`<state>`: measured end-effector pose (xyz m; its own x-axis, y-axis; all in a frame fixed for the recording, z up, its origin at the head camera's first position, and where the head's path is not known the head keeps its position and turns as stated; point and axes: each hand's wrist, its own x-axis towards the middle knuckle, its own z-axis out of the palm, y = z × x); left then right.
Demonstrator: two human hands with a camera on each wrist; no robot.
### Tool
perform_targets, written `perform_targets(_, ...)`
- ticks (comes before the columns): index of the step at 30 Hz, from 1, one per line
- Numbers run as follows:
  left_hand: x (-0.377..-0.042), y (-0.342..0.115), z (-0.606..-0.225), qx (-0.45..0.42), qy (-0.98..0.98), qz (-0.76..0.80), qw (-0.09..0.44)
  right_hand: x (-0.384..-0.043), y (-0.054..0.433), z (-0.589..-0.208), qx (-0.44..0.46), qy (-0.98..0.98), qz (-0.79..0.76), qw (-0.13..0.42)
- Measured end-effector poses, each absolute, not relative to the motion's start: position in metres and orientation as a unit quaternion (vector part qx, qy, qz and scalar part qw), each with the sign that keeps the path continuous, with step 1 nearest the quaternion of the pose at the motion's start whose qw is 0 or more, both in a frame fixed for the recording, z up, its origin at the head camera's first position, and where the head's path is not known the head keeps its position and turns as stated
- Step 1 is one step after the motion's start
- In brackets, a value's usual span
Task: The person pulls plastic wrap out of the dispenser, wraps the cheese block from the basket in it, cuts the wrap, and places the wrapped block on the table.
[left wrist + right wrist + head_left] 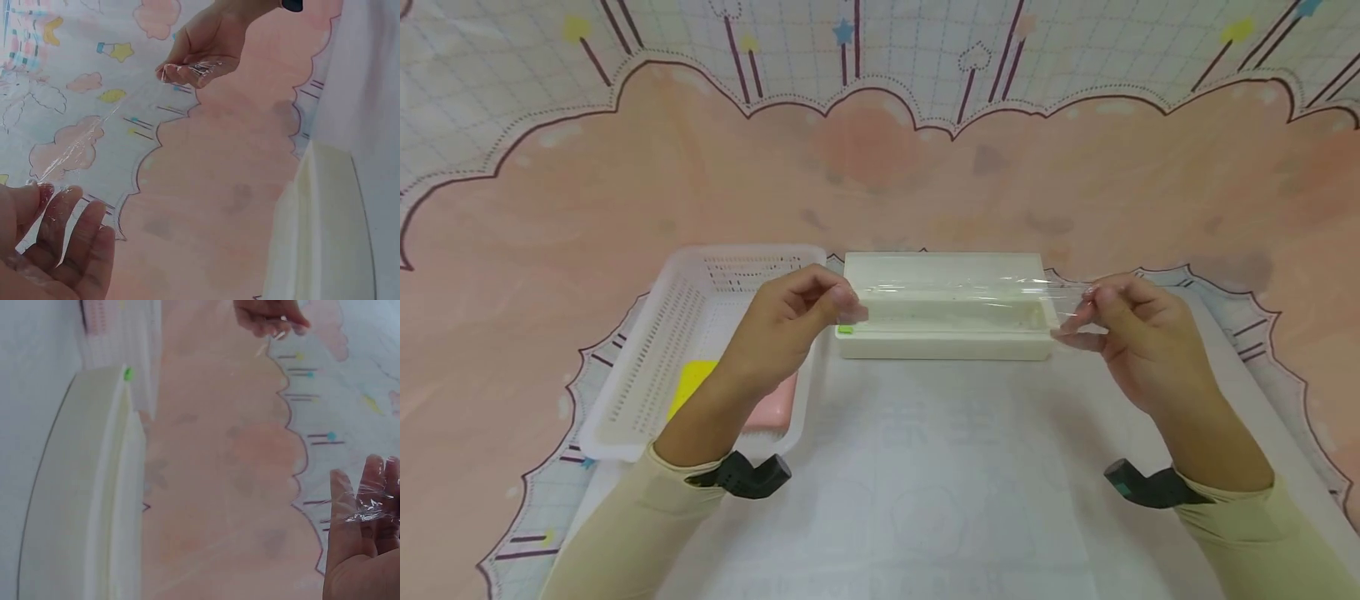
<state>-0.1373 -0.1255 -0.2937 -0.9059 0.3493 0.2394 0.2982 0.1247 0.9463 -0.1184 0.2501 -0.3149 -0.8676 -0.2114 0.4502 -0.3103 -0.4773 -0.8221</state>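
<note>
A clear sheet of plastic film [955, 287] is stretched between my two hands, in front of a long white box [943, 347] in the head view. My left hand [797, 321] pinches the film's left end between thumb and forefinger. At the other end, my right hand [1142, 342] pinches it, and crinkled film [375, 506] lies over the fingers in the right wrist view. The box stands with its lid [940, 268] raised at the back, and a green tab [846, 329] marks its left front corner.
To the left stands a white perforated basket [632, 392], partly behind the left forearm. Inside it are a yellow item [691, 385] and a pink item [772, 406]. A white sheet [925, 483] covers the table, over a patterned cloth [925, 183].
</note>
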Motion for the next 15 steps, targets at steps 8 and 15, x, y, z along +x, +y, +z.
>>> perform_targets(8,-0.129,-0.118,-0.282,0.250,0.701,0.667,-0.034,-0.111,0.253,-0.309,0.315,-0.404,0.859,0.009)
perform_targets(15,-0.104,-0.128,-0.300,0.298,0.705,0.644,0.012,-0.088,0.261,-0.317,0.263,-0.494,0.828,-0.038)
